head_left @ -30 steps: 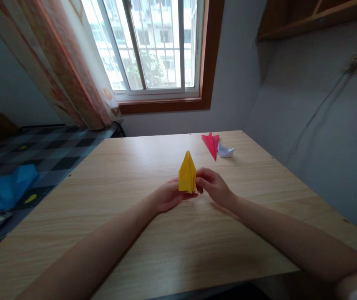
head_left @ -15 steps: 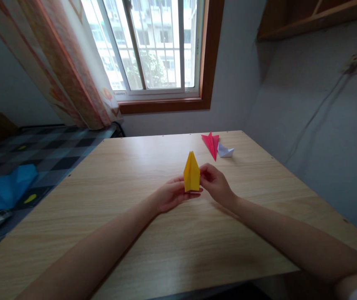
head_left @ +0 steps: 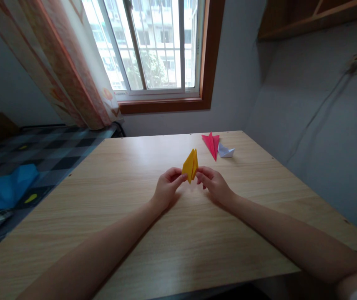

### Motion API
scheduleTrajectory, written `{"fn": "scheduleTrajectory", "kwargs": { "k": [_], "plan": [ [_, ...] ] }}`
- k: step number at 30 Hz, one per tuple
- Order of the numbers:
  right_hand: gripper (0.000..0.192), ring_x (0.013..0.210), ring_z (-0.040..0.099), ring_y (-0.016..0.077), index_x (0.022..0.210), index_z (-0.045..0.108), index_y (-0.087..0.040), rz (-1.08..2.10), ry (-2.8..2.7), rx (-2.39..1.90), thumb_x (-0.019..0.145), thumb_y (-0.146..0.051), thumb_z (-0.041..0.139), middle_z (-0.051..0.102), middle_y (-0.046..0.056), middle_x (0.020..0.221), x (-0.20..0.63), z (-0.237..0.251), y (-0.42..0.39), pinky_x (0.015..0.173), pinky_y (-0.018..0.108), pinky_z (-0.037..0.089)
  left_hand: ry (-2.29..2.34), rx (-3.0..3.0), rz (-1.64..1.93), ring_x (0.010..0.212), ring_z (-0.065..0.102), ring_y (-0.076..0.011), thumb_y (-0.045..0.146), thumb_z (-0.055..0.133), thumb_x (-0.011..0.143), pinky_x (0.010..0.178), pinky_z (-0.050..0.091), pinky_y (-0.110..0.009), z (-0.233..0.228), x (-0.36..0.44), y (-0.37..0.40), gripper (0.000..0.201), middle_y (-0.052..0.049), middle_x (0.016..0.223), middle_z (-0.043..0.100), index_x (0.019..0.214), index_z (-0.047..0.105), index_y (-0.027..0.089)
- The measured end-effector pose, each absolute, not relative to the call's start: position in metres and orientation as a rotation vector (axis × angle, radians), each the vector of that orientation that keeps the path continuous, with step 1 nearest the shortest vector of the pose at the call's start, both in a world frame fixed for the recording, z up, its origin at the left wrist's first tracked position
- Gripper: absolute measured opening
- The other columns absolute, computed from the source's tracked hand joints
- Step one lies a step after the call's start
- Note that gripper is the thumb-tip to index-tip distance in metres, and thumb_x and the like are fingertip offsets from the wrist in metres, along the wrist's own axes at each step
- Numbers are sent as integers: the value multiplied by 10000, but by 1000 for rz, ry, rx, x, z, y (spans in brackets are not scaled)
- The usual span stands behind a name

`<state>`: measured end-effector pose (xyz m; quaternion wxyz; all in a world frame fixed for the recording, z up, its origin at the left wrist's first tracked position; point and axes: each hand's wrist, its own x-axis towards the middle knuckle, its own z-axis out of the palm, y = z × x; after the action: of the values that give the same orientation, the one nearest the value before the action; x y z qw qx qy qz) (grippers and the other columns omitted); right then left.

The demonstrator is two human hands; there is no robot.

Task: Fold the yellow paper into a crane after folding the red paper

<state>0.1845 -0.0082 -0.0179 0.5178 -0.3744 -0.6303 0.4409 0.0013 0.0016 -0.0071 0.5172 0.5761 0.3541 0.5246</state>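
Observation:
A folded piece of yellow paper (head_left: 190, 166) is held up above the wooden table (head_left: 128, 166), its narrow split tip pointing up and away. My left hand (head_left: 167, 186) pinches its left edge between thumb and fingers. On the opposite side, my right hand (head_left: 212, 182) grips the right edge with thumb and fingertips. A crease or gap runs down the paper's middle, and its lower end comes to a point. Beyond my right hand lie a red paper plane (head_left: 211, 143) and a small white paper boat (head_left: 226, 151).
To the left, a bed with a checked cover (head_left: 59, 143) carries a large blue folded paper (head_left: 8, 187). Behind the table are a window (head_left: 153, 50) and a curtain (head_left: 69, 62). A cable (head_left: 318, 108) hangs along the right wall, near a wooden shelf (head_left: 291, 29).
My left hand has gone from lying under the yellow paper to pinching its left edge. The paper has turned, so its flat end now shows as a point. My right hand stays at the right edge.

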Motion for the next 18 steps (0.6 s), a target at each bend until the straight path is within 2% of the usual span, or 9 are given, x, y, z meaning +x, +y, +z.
{"fn": "scheduleTrajectory", "kwargs": {
  "k": [4,9,15,18],
  "plan": [
    [420,755,579,150,1090,637,-198,1062,-1561,-892,795,-484,724,668,59,1007,182,-17,-9,574,251,445,903,1612,1402,765,587,-156,328,758,782,708,481,-277,-5,1,-2,169,-17,806,629,784,690,174],
    [365,724,578,148,1048,613,-211,957,-1604,-969,786,-432,738,659,34,944,181,-21,-10,550,250,446,924,1888,1464,843,603,-192,277,731,816,781,493,-316,1,0,-8,62,-43,873,658,807,726,216],
    [111,770,599,168,952,639,-237,542,-1695,-903,845,-265,642,660,45,944,186,-14,-14,575,275,494,939,2019,1503,926,628,-230,200,721,803,885,473,-376,7,-3,-13,47,-54,959,699,826,716,241],
    [108,789,614,172,911,646,-246,359,-1780,-854,840,-185,593,664,50,975,189,-8,-18,594,294,513,941,2071,1503,928,624,-238,178,717,787,896,464,-391,8,-3,-15,76,-48,960,710,776,672,238]
  ]
}}
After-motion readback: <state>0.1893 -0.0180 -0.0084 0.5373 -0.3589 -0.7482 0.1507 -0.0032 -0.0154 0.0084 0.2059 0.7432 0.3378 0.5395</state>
